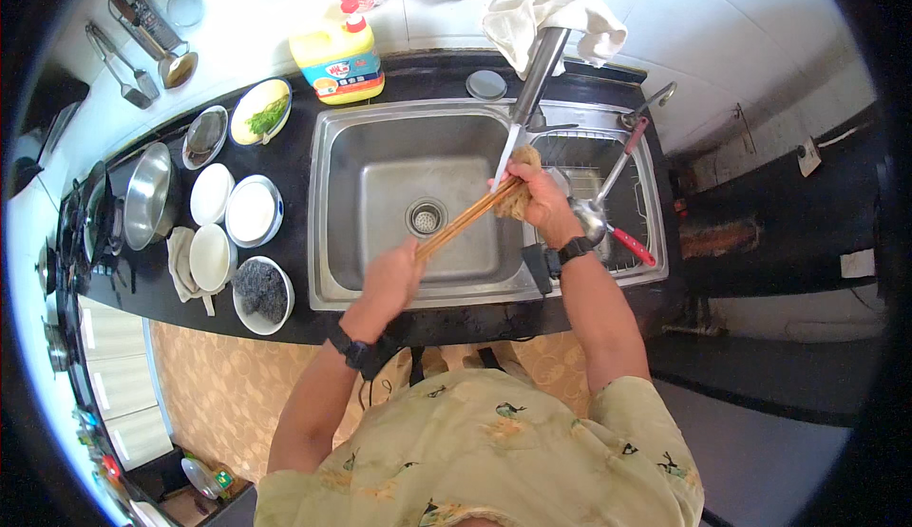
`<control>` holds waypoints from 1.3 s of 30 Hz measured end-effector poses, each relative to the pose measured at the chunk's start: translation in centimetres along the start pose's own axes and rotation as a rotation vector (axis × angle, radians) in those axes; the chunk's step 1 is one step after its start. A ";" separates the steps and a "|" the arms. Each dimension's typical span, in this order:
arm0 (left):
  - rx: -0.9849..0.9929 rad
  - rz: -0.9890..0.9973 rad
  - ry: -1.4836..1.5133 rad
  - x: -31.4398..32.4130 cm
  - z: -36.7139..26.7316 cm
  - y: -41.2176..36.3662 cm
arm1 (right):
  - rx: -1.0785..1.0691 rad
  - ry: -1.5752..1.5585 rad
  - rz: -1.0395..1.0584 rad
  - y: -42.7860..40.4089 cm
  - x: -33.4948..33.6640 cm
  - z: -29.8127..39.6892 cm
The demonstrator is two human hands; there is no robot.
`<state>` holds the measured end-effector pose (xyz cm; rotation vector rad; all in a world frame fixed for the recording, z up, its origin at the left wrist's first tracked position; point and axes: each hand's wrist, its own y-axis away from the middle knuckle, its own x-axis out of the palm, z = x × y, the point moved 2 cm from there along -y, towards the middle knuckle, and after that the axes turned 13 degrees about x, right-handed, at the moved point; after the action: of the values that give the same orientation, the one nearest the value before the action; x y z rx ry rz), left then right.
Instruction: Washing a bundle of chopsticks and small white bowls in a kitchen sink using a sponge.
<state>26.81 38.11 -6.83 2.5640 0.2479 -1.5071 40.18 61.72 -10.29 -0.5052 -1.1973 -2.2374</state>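
My left hand [390, 281] grips the lower end of a bundle of wooden chopsticks [467, 220], held aslant over the right part of the large steel sink basin [356, 192]. Around their upper end, my right hand [541, 195] is closed, with a tan, loofah-like scrubber [514, 203] against the sticks. A pale spout or stream [505, 158] runs from the steel faucet [545, 74] down to my right hand; which of the two it is I cannot tell. Beside that hand, a steel ladle [590, 217] and red-handled utensils lie over the small basin's wire rack [627, 170].
Left of the sink stand white bowls [212, 256], a bowl with a dark scouring pad [262, 292], a steel basin [149, 195] and a dish of greens [267, 117]. Behind it stand a yellow detergent jug [338, 64] and a round lid [486, 85]. A white cloth [552, 17] drapes the faucet.
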 end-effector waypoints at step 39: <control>-0.513 -0.211 1.819 6.9 -3.0 -7.8 | 0.179 -0.038 0.048 5.5 -4.4 -7.6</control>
<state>30.95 46.78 -11.83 2.5220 0.8667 1.1234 46.51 54.10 -13.25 -0.5013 -1.3751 -2.0649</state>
